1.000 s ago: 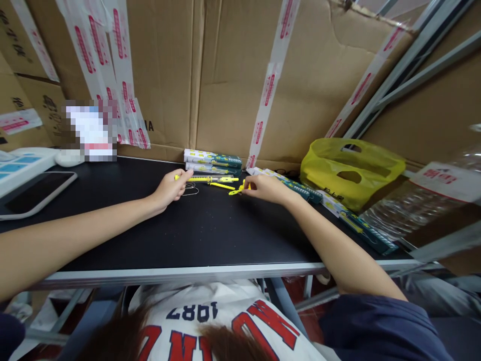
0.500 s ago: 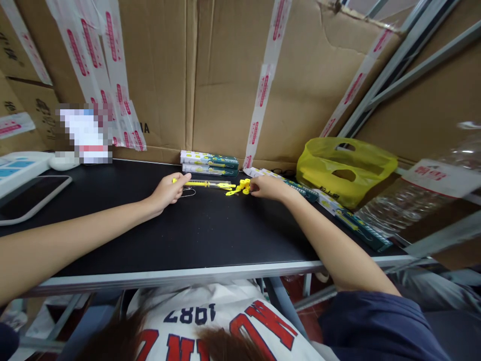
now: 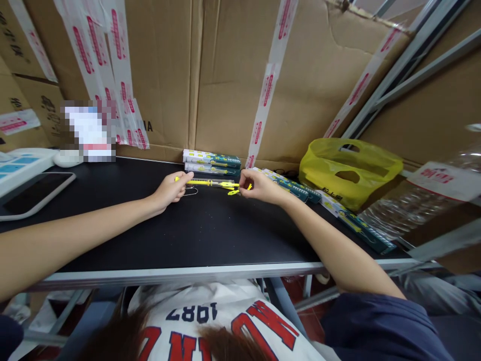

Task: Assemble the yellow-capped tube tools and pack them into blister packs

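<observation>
My left hand [image 3: 171, 190] is closed around the left end of a slim yellow tool [image 3: 208, 183] with a clear tube section, held level just above the black table. My right hand [image 3: 261, 186] pinches at the tool's right tip, thumb and forefinger curled together. Small yellow plastic pieces [image 3: 233, 192] lie beside and below those fingers, partly hidden by them. A thin pale loop of line [image 3: 191, 191] shows by my left fingers.
Behind the hands lie stacked small boxes [image 3: 212, 161] with yellow tools pictured on them. More such boxes [image 3: 358, 225] run along the right, by a yellow plastic bag [image 3: 349, 170] and a large clear bottle [image 3: 421, 195]. A phone [image 3: 37, 195] lies left; cardboard [image 3: 225, 75] stands behind.
My right hand has moved slightly left from the yellow pieces to the tool's right tip, its fingers now pinched there. My left hand keeps its hold on the tool.
</observation>
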The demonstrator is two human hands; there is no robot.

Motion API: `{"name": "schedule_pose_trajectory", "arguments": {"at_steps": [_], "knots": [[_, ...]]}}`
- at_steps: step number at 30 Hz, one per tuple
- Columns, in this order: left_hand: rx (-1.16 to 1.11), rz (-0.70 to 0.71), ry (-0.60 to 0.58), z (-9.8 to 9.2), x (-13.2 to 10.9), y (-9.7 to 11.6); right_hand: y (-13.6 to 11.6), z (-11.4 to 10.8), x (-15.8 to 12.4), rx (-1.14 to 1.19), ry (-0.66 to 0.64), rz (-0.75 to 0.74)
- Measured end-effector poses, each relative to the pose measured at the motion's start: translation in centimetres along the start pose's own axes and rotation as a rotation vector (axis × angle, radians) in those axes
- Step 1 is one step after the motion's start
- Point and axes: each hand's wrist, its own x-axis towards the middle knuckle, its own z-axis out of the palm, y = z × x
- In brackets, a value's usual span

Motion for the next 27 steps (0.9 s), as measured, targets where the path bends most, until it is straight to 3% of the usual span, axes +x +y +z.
{"name": "schedule_pose_trajectory", "arguments": {"at_steps": [8, 27], "knots": [[0.010, -0.005, 0.001, 0.06, 0.12, -0.04, 0.38, -0.02, -0.04, 0.107, 0.007, 0.011], [0.014, -0.002, -0.010, 0.03, 0.11, -0.13, 0.20, 0.32, 0.05, 0.086, 0.008, -0.025]]}}
